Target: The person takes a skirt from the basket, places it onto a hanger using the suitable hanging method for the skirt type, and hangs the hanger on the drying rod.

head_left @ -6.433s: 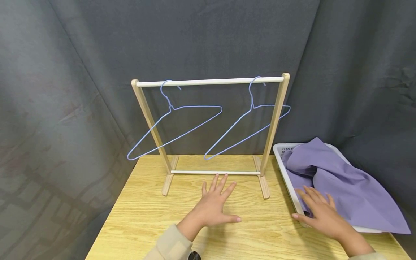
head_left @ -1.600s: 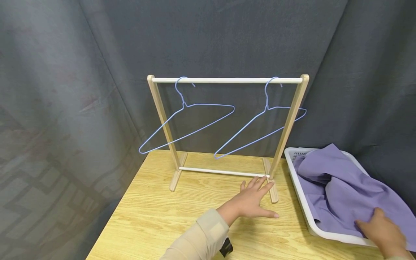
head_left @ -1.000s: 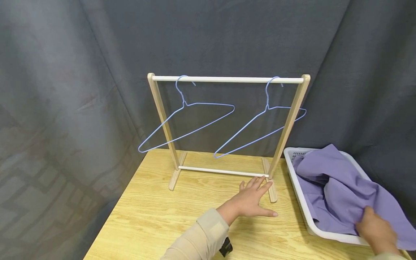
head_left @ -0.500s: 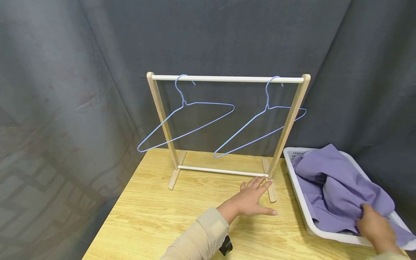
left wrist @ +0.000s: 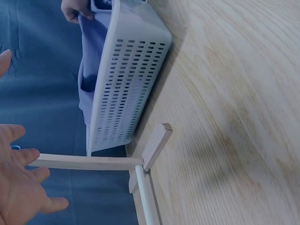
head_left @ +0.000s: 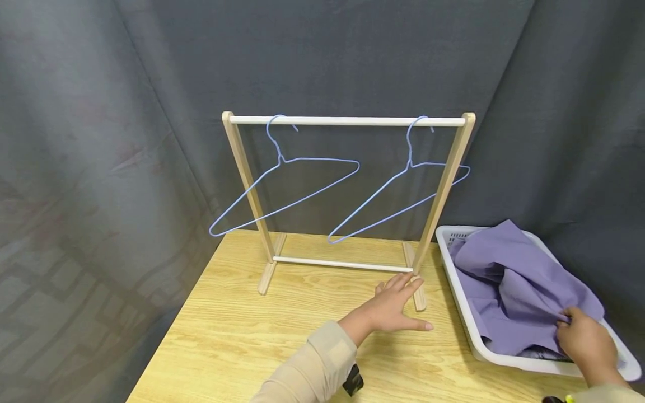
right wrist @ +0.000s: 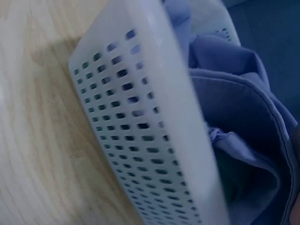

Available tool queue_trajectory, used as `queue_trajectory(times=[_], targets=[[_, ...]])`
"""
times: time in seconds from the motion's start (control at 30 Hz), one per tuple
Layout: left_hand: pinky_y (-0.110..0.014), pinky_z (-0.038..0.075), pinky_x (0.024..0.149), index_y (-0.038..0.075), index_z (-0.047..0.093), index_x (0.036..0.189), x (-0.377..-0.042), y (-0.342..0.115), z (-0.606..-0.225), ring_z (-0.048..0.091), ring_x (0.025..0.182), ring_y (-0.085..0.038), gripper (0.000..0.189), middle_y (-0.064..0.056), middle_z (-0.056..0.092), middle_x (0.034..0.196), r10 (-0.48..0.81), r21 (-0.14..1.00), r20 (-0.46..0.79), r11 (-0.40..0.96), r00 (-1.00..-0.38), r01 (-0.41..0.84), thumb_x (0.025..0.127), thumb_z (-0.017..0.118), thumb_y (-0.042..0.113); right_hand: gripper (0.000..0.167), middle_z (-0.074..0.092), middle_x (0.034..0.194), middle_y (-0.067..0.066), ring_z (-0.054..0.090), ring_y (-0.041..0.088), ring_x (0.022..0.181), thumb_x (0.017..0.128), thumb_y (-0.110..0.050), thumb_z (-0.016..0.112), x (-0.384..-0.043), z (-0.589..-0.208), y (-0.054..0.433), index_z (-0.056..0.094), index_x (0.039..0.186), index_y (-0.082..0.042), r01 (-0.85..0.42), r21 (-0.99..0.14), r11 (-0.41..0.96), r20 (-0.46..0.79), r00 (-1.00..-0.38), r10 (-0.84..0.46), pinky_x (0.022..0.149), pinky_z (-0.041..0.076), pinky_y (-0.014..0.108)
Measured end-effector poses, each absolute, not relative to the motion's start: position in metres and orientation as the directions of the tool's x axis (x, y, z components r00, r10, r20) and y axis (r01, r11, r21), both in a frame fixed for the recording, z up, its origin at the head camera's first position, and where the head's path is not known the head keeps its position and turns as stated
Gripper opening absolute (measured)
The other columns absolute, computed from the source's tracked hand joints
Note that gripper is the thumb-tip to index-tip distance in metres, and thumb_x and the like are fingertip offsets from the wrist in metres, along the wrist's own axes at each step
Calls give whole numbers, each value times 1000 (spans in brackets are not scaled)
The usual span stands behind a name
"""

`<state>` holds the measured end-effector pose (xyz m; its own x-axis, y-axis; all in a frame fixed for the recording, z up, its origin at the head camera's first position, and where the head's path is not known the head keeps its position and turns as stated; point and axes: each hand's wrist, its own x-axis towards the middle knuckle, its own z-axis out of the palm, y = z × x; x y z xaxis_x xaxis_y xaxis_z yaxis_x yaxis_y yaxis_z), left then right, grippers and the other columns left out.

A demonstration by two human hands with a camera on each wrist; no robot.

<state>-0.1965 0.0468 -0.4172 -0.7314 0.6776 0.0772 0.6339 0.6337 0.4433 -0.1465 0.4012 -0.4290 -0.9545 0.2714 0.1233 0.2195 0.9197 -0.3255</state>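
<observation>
From my end the cloth reads as matt, smooth-woven fabric, softly creased, with a stitched hem in the right wrist view. The basket looks like smooth moulded plastic with perforated walls. I see pale, smooth wood in the rack. The hangers look like slick, coated wire. The table shows wood grain under a slight sheen; the curtain is dull fabric.

Purple cloth rumpled in wht bskt, edge raised.
</observation>
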Motion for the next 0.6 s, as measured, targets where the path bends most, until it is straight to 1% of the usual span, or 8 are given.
queue_trajectory(times=[0.07, 0.2, 0.3, 0.37, 0.5, 0.6], targets=[[-51, 16, 97, 24, 11, 139, -197, 47, -417, 5, 128, -15, 85, 0, 8, 143, 677, 444, 82, 632, -732, 635, 73, 50, 62, 16, 49, 81, 35, 47, 50, 65, 74, -2, 49, -148, -426, 399, 47, 87, 7, 199, -324, 925, 168, -950, 264, 50, 36, 49], [-51, 16, 96, 24, 11, 139, -197, 48, -417, 5, 128, -15, 85, 1, 8, 143, 677, 451, 81, 629, -732, 633, 73, 50, 62, 13, 50, 77, 34, 46, 50, 61, 73, -2, 48, -149, -422, 395, 49, 84, 6, 158, -333, 930, 217, -946, 239, 48, 35, 48], [-51, 16, 96, 25, 10, 139, -198, 48, -417, 5, 128, -15, 85, 1, 7, 143, 676, 458, 77, 629, -733, 629, 73, 50, 62, 14, 50, 79, 35, 45, 52, 63, 74, -2, 48, -149, -421, 393, 49, 85, 7, 161, -354, 921, 238, -937, 255, 50, 35, 49], [-51, 17, 96, 25, 10, 139, -198, 47, -417, 5, 128, -14, 85, 1, 7, 143, 674, 461, 77, 630, -735, 626, 73, 50, 62, 13, 51, 78, 35, 45, 53, 64, 74, -1, 49, -148, -421, 391, 50, 83, 8, 152, -375, 914, 277, -923, 267, 50, 34, 49], [-51, 17, 96, 25, 11, 139, -198, 46, -417, 7, 128, -15, 85, 0, 8, 143, 671, 471, 77, 628, -738, 620, 73, 51, 61, 13, 51, 79, 35, 46, 52, 66, 75, 0, 49, -148, -418, 385, 50, 83, 10, 143, -432, 890, 329, -894, 304, 51, 34, 48], [-52, 17, 96, 24, 11, 139, -198, 45, -419, 7, 128, -16, 85, 0, 9, 143, 672, 476, 79, 624, -737, 620, 73, 51, 61, 16, 51, 83, 36, 46, 52, 71, 76, 0, 49, -149, -415, 380, 50, 86, 12, 154, -473, 868, 331, -881, 337, 55, 35, 48]])
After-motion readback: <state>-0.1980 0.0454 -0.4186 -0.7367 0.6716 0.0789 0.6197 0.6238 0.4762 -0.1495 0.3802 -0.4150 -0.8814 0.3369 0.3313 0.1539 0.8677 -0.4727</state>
